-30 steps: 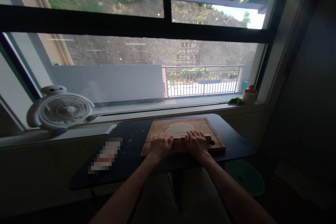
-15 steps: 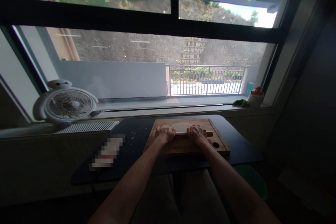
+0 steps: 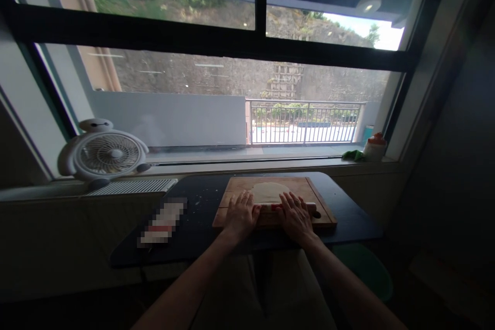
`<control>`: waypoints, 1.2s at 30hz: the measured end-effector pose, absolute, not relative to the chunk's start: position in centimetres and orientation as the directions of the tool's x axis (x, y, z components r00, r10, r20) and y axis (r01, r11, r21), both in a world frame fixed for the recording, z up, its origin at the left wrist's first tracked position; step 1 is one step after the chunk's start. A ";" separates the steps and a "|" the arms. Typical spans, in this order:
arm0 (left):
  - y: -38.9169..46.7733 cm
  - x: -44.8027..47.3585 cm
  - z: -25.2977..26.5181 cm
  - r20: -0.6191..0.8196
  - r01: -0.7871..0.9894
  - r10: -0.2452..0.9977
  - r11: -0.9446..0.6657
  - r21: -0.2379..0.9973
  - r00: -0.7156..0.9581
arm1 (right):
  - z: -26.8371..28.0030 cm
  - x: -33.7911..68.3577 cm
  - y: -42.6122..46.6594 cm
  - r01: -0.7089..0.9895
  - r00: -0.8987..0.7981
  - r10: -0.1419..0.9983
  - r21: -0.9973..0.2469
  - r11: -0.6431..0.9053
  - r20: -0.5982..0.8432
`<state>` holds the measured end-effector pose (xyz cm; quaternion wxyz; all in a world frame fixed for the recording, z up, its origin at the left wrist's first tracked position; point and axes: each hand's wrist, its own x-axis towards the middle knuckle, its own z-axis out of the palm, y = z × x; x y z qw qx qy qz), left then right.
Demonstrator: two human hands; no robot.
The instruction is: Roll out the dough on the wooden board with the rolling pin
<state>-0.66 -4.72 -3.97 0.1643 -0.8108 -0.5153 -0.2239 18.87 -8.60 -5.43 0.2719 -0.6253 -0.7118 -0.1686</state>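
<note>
A sheet of pale dough (image 3: 270,192), rolled thin and roundish, lies on a wooden cutting board (image 3: 237,185). Across its near edge runs a rolling pin (image 3: 275,207) with red on its middle part. My left hand (image 3: 242,214) lies over the pin's left end, fingers stretched forward onto the board. Over the right part of the pin my right hand (image 3: 296,216) rests flat, fingers out and slightly apart. Both palms appear to press on the pin without wrapping round it. The pin's right tip shows beyond my right hand, beside a dark hole in the board.
The board sits on a dark table (image 3: 193,227) with white specks at its left. A blurred-out flat item (image 3: 164,221) lies there too. A white fan (image 3: 112,154) stands beyond, left. On the windowsill are a bottle (image 3: 374,148) and green cloth (image 3: 352,155). A green stool (image 3: 363,270) stands below right.
The rolling pin has come toward me over the dough, and more of the sheet shows. My fingers, curled over the pin before, are now stretched out flat. The view has tilted slightly.
</note>
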 end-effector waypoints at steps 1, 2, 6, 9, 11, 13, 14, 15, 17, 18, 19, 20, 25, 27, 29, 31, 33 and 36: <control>-4.4 -0.6 -3.9 0.522 0.913 0.773 -0.408 -0.028 0.361 | -5.3 18.9 -8.2 0.983 -0.066 0.809 -0.103 0.154 0.584; -3.9 -0.4 -3.7 0.504 0.918 0.790 -0.397 -0.014 0.349 | -4.9 19.0 -7.7 0.984 -0.058 0.825 -0.108 0.142 0.562; -1.0 0.5 -2.5 0.420 0.939 0.859 -0.341 0.047 0.291 | -3.1 19.1 -4.5 0.988 -0.017 0.883 -0.127 0.087 0.468; 1.6 1.1 -1.8 0.377 0.949 0.889 -0.307 0.074 0.259 | -2.2 19.3 -1.6 0.988 -0.002 0.898 -0.135 0.068 0.441; 3.0 1.2 -1.5 0.351 0.954 0.906 -0.286 0.092 0.237 | -2.0 19.4 -0.2 0.988 0.010 0.903 -0.142 0.057 0.430; 3.6 1.3 -1.4 0.335 0.955 0.914 -0.278 0.103 0.230 | -2.0 19.5 0.5 0.988 0.015 0.902 -0.146 0.053 0.431; 3.6 1.3 -1.3 0.334 0.954 0.913 -0.281 0.103 0.233 | -2.1 19.5 0.6 0.988 0.015 0.899 -0.147 0.055 0.438; 3.4 1.2 -1.4 0.336 0.952 0.911 -0.289 0.101 0.240 | -2.3 19.5 0.3 0.987 0.013 0.894 -0.146 0.059 0.447; 2.4 1.0 -1.4 0.352 0.945 0.897 -0.314 0.089 0.265 | -2.6 19.4 -0.6 0.987 0.007 0.883 -0.146 0.069 0.470; 1.7 0.9 -1.5 0.363 0.941 0.889 -0.329 0.081 0.280 | -2.7 19.3 -1.4 0.986 0.003 0.877 -0.146 0.076 0.480; 0.9 0.8 -1.6 0.373 0.936 0.880 -0.343 0.072 0.294 | -2.9 19.2 -2.2 0.986 -0.002 0.872 -0.146 0.085 0.490; 0.1 0.6 -1.7 0.383 0.932 0.871 -0.357 0.064 0.307 | -3.1 19.1 -3.0 0.985 -0.008 0.867 -0.146 0.093 0.499; -3.5 -0.2 -2.4 0.433 0.915 0.831 -0.403 0.033 0.350 | -4.3 18.8 -7.1 0.983 -0.009 0.825 -0.148 0.111 0.565; -4.2 -0.4 -2.6 0.448 0.914 0.821 -0.405 0.023 0.352 | -4.4 18.8 -7.8 0.981 -0.005 0.830 -0.158 0.112 0.558; -4.3 -0.3 -2.6 0.443 0.917 0.825 -0.399 0.018 0.351 | -4.1 18.9 -7.9 0.979 -0.008 0.861 -0.170 0.110 0.509; -3.7 -0.1 -2.4 0.421 0.921 0.839 -0.389 0.020 0.345 | -3.5 19.0 -7.2 0.979 -0.011 0.895 -0.178 0.101 0.447; -2.6 0.2 -2.1 0.400 0.927 0.855 -0.373 0.029 0.331 | -2.8 19.1 -5.8 0.980 -0.001 0.918 -0.181 0.079 0.397; -0.2 0.7 -1.7 0.356 0.941 0.886 -0.335 0.047 0.298 | -1.8 19.3 -2.8 0.982 0.034 0.950 -0.189 0.027 0.310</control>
